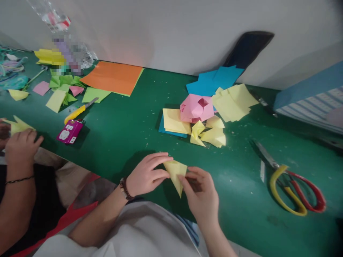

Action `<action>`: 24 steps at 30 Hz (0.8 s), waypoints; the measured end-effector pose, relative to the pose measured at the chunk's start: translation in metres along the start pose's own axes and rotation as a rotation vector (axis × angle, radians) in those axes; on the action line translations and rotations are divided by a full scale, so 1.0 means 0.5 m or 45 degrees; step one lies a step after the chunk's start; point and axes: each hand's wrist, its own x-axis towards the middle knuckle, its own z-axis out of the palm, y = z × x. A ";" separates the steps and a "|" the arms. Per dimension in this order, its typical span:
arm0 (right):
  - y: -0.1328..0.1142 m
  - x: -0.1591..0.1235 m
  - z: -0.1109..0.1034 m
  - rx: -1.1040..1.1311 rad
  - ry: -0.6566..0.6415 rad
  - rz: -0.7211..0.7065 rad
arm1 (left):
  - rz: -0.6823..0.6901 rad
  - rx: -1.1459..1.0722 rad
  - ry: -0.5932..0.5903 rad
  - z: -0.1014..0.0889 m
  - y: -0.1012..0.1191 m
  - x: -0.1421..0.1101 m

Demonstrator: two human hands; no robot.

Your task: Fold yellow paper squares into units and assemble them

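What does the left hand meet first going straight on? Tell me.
The folded yellow paper comes first: the left hand already touches it. Beyond it, the yellow folded pieces look next, though depth is unclear.

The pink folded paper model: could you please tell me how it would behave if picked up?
The pink folded paper model is probably light for its size, since it looks hollow, with an opening on top. Its thin paper would likely dent if squeezed. Its flat facets suggest it would tip rather than roll.
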 end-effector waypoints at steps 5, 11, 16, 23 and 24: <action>0.011 0.006 -0.004 0.075 0.041 -0.002 | -0.072 0.000 -0.015 -0.003 -0.002 -0.018; 0.023 0.014 -0.041 -0.291 -0.220 -0.285 | -0.046 0.191 -0.196 -0.007 -0.001 -0.026; 0.037 0.030 -0.072 -0.626 -0.328 -0.803 | -0.113 0.084 -0.203 -0.014 -0.008 -0.040; 0.041 0.055 -0.080 -0.699 -0.391 -1.000 | -0.116 0.147 -0.134 -0.001 -0.001 -0.042; 0.041 0.057 -0.079 -0.673 -0.405 -0.971 | -0.144 0.142 -0.096 0.003 0.002 -0.041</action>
